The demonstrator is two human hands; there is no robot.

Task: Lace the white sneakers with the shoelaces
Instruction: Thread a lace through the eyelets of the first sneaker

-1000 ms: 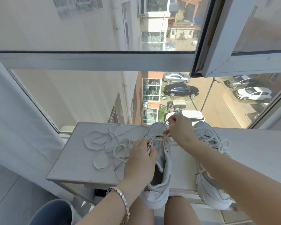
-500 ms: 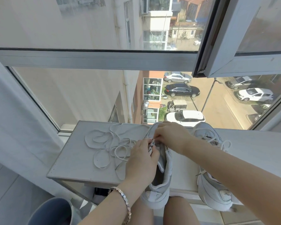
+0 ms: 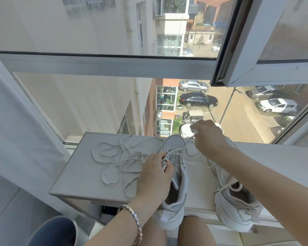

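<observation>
Low in the centre of the frame, the left hand (image 3: 154,176) grips the eyelet edge of the white and grey low-top sneaker (image 3: 182,180), its fingers (image 3: 163,158) curled over that edge; the shoe stands on the pale wooden counter (image 3: 82,181), toe pointing up-frame; only the eyelets nearest the toe carry lace, so most rows look unthreaded; above it, right of centre, the right hand (image 3: 209,139) has its fingers closed in a pinch on a taut strand (image 3: 188,140) drawn from those eyelets; I judge the lacing early on this shoe.

Counted: two hands; two sneakers, the second white sneaker (image 3: 233,212) at lower right, half hidden by the forearm, seemingly laced already; one loose tangle of flat white shoelace (image 3: 114,157) left of centre; whether it is one lace or more I cannot tell.
</observation>
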